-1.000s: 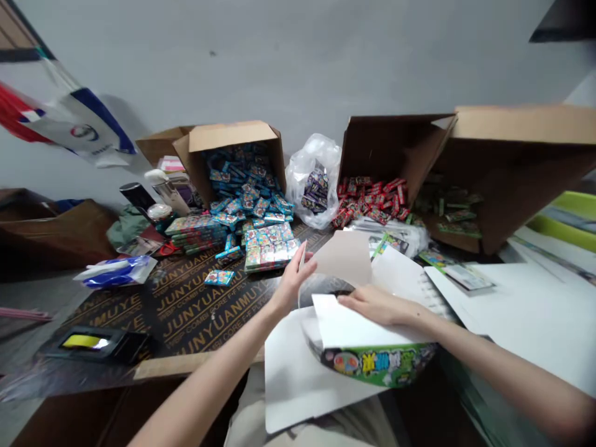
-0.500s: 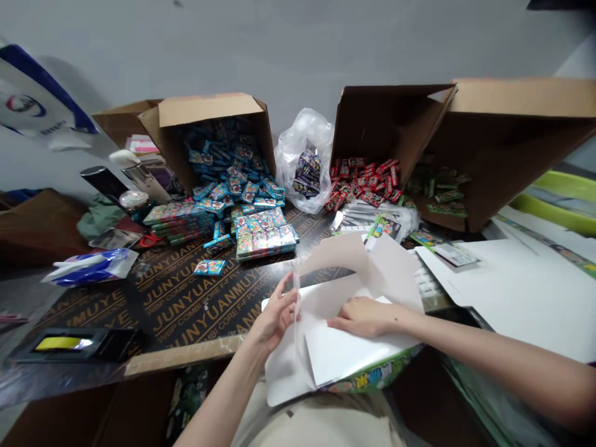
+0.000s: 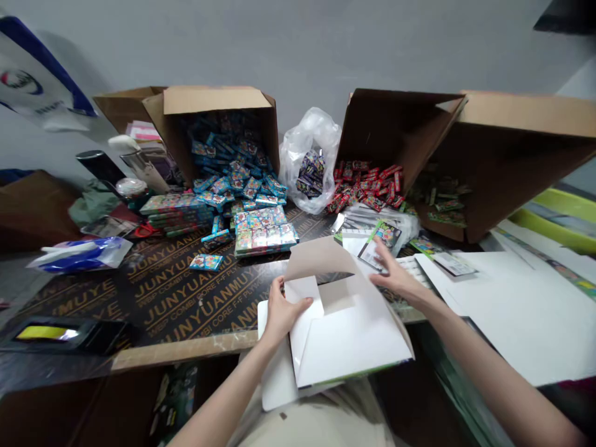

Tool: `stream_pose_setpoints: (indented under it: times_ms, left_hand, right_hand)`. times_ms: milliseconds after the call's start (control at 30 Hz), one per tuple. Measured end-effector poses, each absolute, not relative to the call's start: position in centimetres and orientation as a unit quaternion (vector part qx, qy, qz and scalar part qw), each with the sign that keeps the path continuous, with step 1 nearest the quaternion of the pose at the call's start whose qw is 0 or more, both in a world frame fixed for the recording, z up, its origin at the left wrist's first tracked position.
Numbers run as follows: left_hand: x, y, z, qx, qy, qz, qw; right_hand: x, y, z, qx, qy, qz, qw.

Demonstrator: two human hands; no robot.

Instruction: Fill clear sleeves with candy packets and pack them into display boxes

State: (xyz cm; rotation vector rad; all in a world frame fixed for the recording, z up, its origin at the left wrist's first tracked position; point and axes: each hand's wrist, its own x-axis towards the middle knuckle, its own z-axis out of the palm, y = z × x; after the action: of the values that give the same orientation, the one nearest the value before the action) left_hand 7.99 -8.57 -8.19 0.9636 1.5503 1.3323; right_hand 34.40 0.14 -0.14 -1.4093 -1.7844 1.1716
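Observation:
A partly folded carton [image 3: 349,347] with a white inside and a printed green edge lies at the table's front edge, some flaps standing up. My left hand [image 3: 285,313] is closed on its left side, thumb pressed over a small white flap and fingers behind it. Off the carton's right side, my right hand [image 3: 395,276] has its fingers apart and holds nothing visible. Its fingertips are close to a black-and-green printed packet [image 3: 380,241], and I cannot tell if they touch it. Beneath that packet are clear plastic sleeves [image 3: 404,225].
Behind stand open cardboard boxes with blue packets [image 3: 237,167], red packets [image 3: 367,183] and green packets [image 3: 449,202]. A clear bag [image 3: 310,136] holds purple packets. Stacked display packs [image 3: 265,230] sit mid-table. Flat white card sheets [image 3: 521,310] lie at right, a black tape dispenser [image 3: 65,335] at left.
My right hand has come out of the carton and moved up and right, fingers spreading. My left hand has closed on the carton's left side, where a small flap is now folded in.

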Motion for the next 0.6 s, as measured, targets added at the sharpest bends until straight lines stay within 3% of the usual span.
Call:
stream_pose_setpoints:
  times_ms: [100,300,400,467,600]
  left_hand:
    - [8.2,-8.6,-8.8,0.421,0.595,0.563,0.390]
    - [8.3,-8.6,-8.7,0.287,0.574,0.578,0.504]
    - [7.9,-8.2,-8.1,0.270,0.570,0.584,0.512]
    - [7.3,-7.9,-7.6,0.307,0.567,0.547,0.534]
    - [6.2,-7.2,-6.8,0.494,0.575,0.396,0.519]
  right_hand:
    - [31.8,0.2,-3.5,-0.475,-0.714,0.466,0.219]
    - [31.1,0.0,-4.9,-0.408,-0.678,0.516,0.330]
    - [31.6,0.0,-4.4,-0.408,-0.670,0.515,0.347]
    - [31.6,0.1,-3.7,-0.407,-0.690,0.507,0.318]
    - [31.2,0.8,-2.0,-0.380,-0.775,0.477,0.164]
